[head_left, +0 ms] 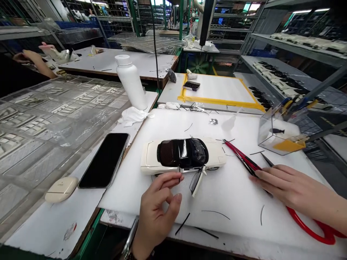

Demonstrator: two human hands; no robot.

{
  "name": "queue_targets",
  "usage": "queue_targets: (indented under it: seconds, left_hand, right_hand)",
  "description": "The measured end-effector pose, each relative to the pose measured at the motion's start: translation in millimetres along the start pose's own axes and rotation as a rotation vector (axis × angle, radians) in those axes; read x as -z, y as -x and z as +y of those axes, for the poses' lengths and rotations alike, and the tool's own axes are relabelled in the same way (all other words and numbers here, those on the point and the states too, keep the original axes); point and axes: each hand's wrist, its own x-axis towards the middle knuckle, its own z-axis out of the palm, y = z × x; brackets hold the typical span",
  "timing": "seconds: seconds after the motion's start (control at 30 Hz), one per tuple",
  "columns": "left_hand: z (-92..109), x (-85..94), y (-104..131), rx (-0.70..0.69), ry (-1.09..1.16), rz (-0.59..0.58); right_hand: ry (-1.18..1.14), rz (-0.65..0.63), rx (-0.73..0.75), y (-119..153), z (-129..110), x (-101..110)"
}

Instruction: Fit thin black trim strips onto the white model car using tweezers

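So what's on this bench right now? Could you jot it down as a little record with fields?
Setting: white foam pad on a workbench
Main item: white model car with a black roof, one door hanging open
Left hand: fingertips pinched together beside the car's near side; whether they hold anything is too small to tell
Right hand: resting on red-handled scissors
Nearby: black phone, white bottle, clear plastic box, clear trays
Scraps: thin black strips lie on the pad
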Motion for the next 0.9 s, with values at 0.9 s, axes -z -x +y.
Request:
queue_targets:
  seconds: [0.9]
  left_hand:
    - [2.5, 1.9, 3.9, -0.033, 0.113, -0.04]
  right_hand:
    - [-1.784, 0.329, -0.704, -159.5, -58.7, 19.8]
